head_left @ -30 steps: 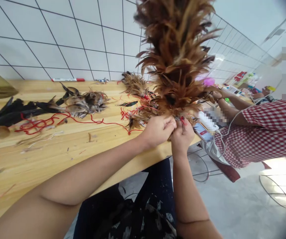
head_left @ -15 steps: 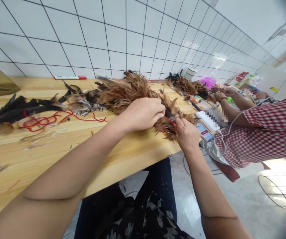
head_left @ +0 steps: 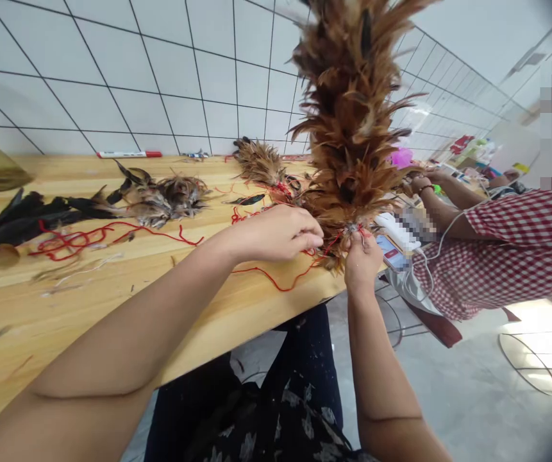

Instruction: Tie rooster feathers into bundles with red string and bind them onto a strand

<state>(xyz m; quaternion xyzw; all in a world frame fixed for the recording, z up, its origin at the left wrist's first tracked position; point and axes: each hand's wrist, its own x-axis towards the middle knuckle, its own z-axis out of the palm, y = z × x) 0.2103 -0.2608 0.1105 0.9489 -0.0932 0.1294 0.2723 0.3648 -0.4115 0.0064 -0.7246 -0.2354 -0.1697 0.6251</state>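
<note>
A long bundle of brown feathers (head_left: 352,122) stands upright over the edge of the wooden table (head_left: 112,301). My right hand (head_left: 363,260) is closed around its lower end, where red string is wound. My left hand (head_left: 280,232) is beside it, fingers pinched on the red string (head_left: 276,280), which loops down onto the table. More brown feathers (head_left: 259,162) lie behind my hands.
Dark feathers (head_left: 25,215), a mixed feather pile (head_left: 170,196) and tangled red string (head_left: 71,239) lie at the left. A red marker (head_left: 129,154) rests by the tiled wall. A person in a red checked shirt (head_left: 511,250) works at the right, beside a white device (head_left: 393,228).
Half a second ago the feather bundle lay flat on the table under my hands; it now stands upright again, and my left hand has pulled a length of red string out.
</note>
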